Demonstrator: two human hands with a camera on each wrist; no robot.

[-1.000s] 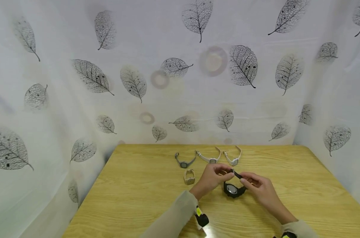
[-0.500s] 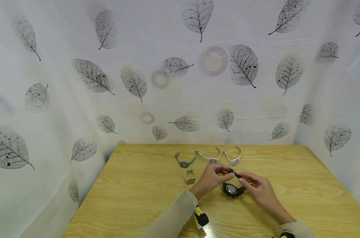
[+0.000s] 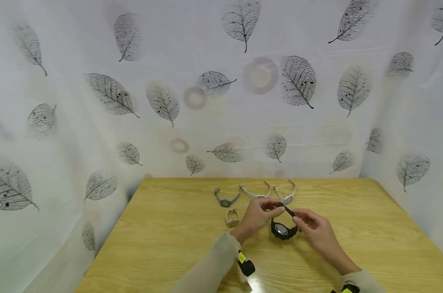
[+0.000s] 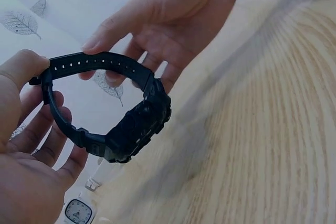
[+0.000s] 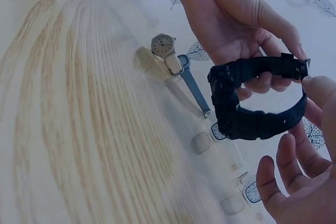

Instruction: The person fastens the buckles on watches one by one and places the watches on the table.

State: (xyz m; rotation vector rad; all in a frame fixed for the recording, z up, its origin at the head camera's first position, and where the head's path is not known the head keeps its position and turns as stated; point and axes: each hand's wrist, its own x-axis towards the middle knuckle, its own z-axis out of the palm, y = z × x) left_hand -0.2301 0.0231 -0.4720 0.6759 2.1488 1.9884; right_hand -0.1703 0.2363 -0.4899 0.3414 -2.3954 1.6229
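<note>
Head view: right hand (image 3: 313, 228) and left hand (image 3: 257, 215) both pinch the black watch (image 3: 282, 230) strap ends, grip narrow, case hanging just above the desk (image 3: 163, 244). Beyond lie a beige watch (image 3: 232, 218), grey watch (image 3: 226, 200), two white watches (image 3: 258, 194).

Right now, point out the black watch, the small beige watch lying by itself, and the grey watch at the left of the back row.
black watch (image 3: 281, 230), head view, on its round face.
beige watch (image 3: 231, 218), head view, on its closed band.
grey watch (image 3: 226, 202), head view, on its case.
</note>
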